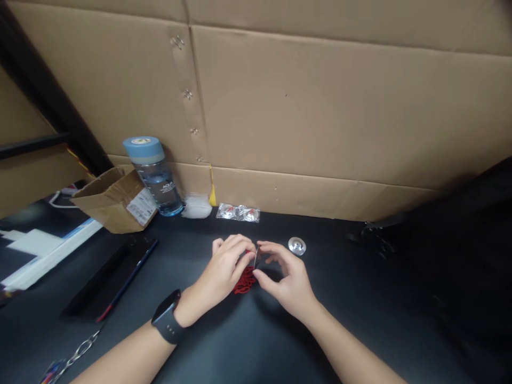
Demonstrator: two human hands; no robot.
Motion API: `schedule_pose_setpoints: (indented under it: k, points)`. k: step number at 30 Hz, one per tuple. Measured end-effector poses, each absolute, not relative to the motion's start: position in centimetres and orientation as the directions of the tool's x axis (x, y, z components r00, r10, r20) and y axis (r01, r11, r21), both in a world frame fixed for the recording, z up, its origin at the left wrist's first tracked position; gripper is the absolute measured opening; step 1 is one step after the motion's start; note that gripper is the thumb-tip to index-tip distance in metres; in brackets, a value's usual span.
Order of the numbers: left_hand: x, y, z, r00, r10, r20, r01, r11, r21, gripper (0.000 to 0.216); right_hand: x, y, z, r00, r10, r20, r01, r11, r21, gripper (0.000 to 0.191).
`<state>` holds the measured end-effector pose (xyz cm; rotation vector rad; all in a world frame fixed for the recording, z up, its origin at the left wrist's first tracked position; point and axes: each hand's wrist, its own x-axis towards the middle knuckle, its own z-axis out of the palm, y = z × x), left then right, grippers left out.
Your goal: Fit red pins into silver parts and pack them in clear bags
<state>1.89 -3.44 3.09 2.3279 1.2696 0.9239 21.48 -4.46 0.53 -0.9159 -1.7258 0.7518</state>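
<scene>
My right hand [286, 272] grips a thin metal disc [256, 257] by its rim, thumb below and fingers above, with the disc seen nearly edge-on. Close against the disc's other side is my left hand [232, 264], its thumb and fingers pinched on what looks like the end of a red cord. Most of that red cord [244, 282] lies in a looped bunch on the table beneath both hands. Whether the cord passes through the disc is hidden by the fingers. A second round silver disc [296, 246] with a raised centre lies flat beyond my right hand.
At the back stand a blue-lidded water bottle [154, 178], an open cardboard box [116, 202] and a clear plastic bag [197, 206]. Wrapped discs [238, 213] lie by the cardboard wall [320, 106]. A dark phone-like slab [110, 280] is left; a black bag [452, 266] is right.
</scene>
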Motion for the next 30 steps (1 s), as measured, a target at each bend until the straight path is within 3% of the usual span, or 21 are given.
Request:
schedule_pose_setpoints:
  k: [6,18,30]
  points:
    - [1.8,-3.7,3.1,0.362,0.827,0.429,0.637,-0.556,0.534,0.016,21.1,-4.7,0.4,-0.16,0.89,0.426,0.123,0.446,-0.886,0.038]
    - [2.1,-4.0,2.8,0.331,0.813,0.479,0.624,-0.57,0.535,0.013,21.2,-4.7,0.2,-0.184,0.937,0.297,0.108,0.32,-0.941,0.025]
    - [2.0,-4.1,3.1,0.289,0.804,0.519,0.648,-0.564,0.512,0.015,22.2,-4.2,2.0,-0.306,0.895,0.324,0.266,0.407,-0.874,0.015]
